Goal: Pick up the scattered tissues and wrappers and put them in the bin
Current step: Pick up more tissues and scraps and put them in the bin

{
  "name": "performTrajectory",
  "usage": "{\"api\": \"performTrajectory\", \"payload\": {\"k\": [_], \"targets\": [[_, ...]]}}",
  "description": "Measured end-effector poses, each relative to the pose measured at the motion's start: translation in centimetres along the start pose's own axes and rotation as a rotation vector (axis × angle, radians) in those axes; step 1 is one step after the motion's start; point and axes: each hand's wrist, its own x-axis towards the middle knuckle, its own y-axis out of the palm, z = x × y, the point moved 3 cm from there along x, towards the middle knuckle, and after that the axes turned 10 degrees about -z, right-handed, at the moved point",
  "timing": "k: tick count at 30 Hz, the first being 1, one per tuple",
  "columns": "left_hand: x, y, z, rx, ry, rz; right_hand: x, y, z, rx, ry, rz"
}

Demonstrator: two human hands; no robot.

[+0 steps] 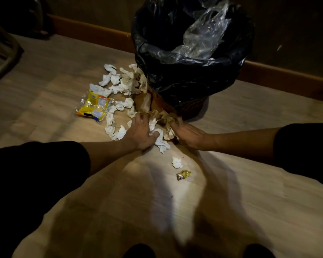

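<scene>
Position: I am crouched at the bin (192, 75), which stands against the skirting board (93, 34) with its black liner (175, 84) folded over the rim and a clear plastic bag (203, 34) lying inside.

My left hand (141, 132) rests palm down on white tissues (160, 140) at the foot of the bin, fingers curled round a wad but not yet clenched on it. My right hand (188, 134) is just beside it, fingertips hooked into a brown-stained clump (168, 118) that touches the base of the bin. Nothing is lifted off the floor (54, 108) (both loads remain on it).

Remaining litter: a trail of tissues (117, 82) left of the bin, a yellow wrapper (94, 107) further left, one loose tissue ball (177, 162) and a small crumpled foil wrapper (183, 175) on my side of the bin, well clear of both hands.

Risks, in my judgement: a loose two-handed scoop may shed pieces on the way up to the rim; the stained clump looks soft and may tear; the liner overhang could be dragged inward by a forearm; the two stray items nearest me are easily overlooked.

Markings: the yellow wrapper carries white and dark panels, but no brand or text is legible. None elsewhere.
</scene>
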Motion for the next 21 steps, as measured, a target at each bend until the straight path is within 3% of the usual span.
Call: {"api": "performTrajectory", "payload": {"k": [5,8,11,15,21], "targets": [[-0.1,2.1,0.2,0.146,0.007,0.149,1.2,1.1,0.0,-0.009,-0.010,0.051],[-0.5,2.3,1.1,0.210,0.123,0.097,0.5,0.3,0.3,0.004,-0.024,0.013],[-0.7,2.3,1.6,0.108,0.191,0.092,-1.4,-0.2,-0.2,0.100,-0.041,0.030],[-1.0,2.0,2.1,-0.016,0.115,0.154,-4.7,-0.6,-0.3,0.229,-0.103,0.107],[-2.5,0.5,2.8,-0.067,-0.003,0.139,-9.4,-1.1,0.5,0.205,-0.337,0.229]]}}
